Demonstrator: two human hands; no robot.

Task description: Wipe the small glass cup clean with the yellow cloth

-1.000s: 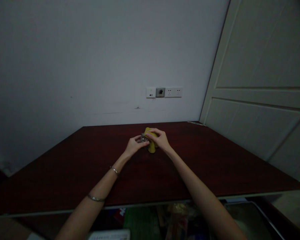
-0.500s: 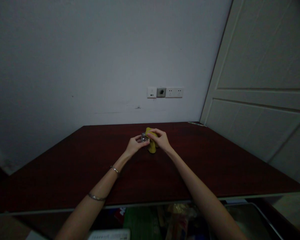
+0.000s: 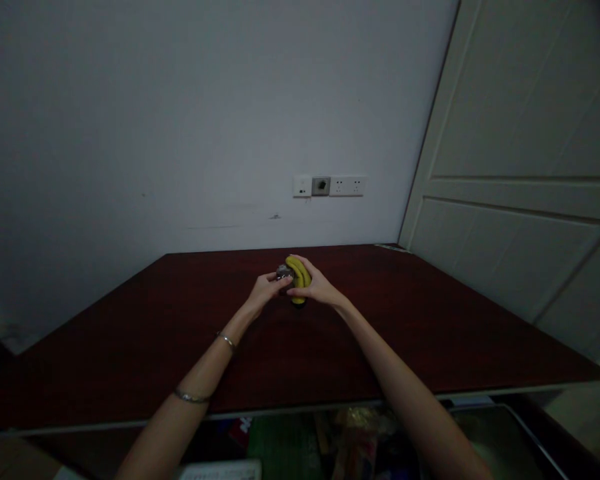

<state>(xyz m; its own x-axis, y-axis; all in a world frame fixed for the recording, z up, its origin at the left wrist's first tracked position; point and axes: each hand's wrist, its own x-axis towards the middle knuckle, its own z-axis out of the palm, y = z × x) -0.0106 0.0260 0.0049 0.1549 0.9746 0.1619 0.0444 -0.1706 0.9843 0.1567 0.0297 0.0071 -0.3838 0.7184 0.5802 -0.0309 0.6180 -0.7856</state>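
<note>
Both my hands meet at the far middle of a dark red table (image 3: 130,347). My right hand (image 3: 316,288) is wrapped round a yellow object (image 3: 298,272), perhaps a cloth or a banana-shaped thing. My left hand (image 3: 265,291) pinches a small shiny grey object (image 3: 282,272) pressed against the yellow one. I wear two thin bangles on my left forearm. The light is dim, so the small object's kind is unclear.
A white wall rises behind the table, with a row of sockets (image 3: 329,185). A pale panelled door (image 3: 520,167) stands at the right. Below the table's front edge lie colourful packets (image 3: 300,440) and a tray (image 3: 500,433).
My right hand has turned, so the yellow object now shows on top between thumb and fingers. Both hands have shifted slightly to the left. The left hand keeps its grip.
</note>
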